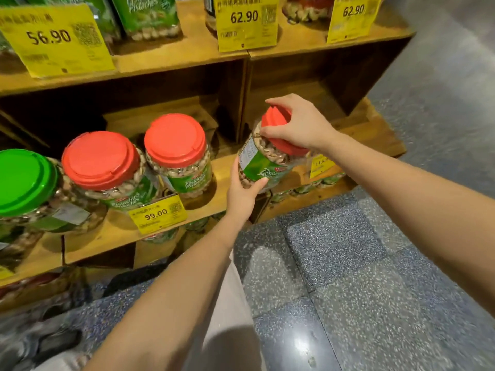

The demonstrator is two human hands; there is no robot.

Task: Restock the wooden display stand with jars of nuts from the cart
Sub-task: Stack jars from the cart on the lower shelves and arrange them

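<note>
A clear pistachio jar (263, 163) with a red lid and green label tilts above the middle shelf (219, 183) of the wooden display stand. My right hand (297, 124) grips its red lid from above. My left hand (242, 194) cups the jar's lower side from below. Two more red-lidded pistachio jars (107, 167) (178, 151) stand on the same shelf to the left. A green-lidded jar (24, 183) sits at the far left. The cart is out of view.
Yellow price tags (158, 214) (53, 40) (246, 22) lean on the shelf fronts. The top shelf (171, 53) holds pistachio bags and jars. A dark open compartment (308, 84) lies behind the held jar. Speckled grey floor (348, 277) spreads to the right.
</note>
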